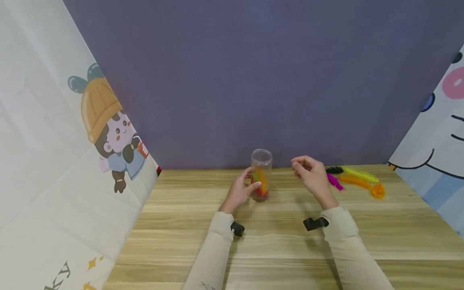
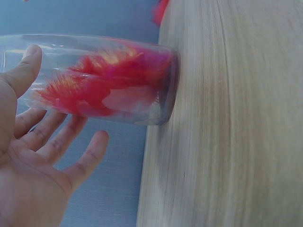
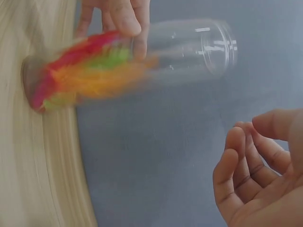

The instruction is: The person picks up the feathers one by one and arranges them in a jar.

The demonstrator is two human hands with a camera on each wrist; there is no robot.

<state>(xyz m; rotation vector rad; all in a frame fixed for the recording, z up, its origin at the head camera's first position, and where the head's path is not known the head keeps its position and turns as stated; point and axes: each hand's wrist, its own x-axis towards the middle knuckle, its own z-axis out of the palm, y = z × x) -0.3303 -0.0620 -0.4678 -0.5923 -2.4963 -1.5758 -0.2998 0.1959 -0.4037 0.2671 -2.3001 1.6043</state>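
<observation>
Holding a tall, clear, straight-sided glass jar (image 1: 262, 159) with the left hand (image 1: 240, 194), reaching in from about eight o'clock, resting the thumb across the near side and curving fingers (image 2: 62, 143) round the far side. Supporting the jar nearly upright near the far edge of a light brown, wood-grain surface (image 1: 275, 249). Showing through the lower part of the jar: a bunch of fluffy strips (image 1: 261, 180) in red, orange and green, blurring in the right wrist view and showing pink near the base in the left wrist view.

Hovering at three o'clock from the jar, just apart from it, with the right hand (image 1: 312, 178), bending its fingers toward the thumb and leaving a narrow gap at the tips.

Lying farther out at three o'clock on the surface, past the right hand: a fluffy black strip (image 1: 334, 170), a fluffy yellow strip (image 1: 360, 175), a fluffy magenta strip (image 1: 335, 182) and a fluffy orange strip (image 1: 353, 181) with a rounded bunch at its end.

Wearing long beige sleeves (image 1: 214, 249) and small black devices (image 1: 316, 223) at both wrists. Rising at twelve o'clock behind the jar: a plain blue-grey panel (image 1: 261, 80). Hanging between nine and ten o'clock: a white sheet (image 1: 36, 161) bearing a cartoon figure in an orange hat (image 1: 101, 106).
</observation>
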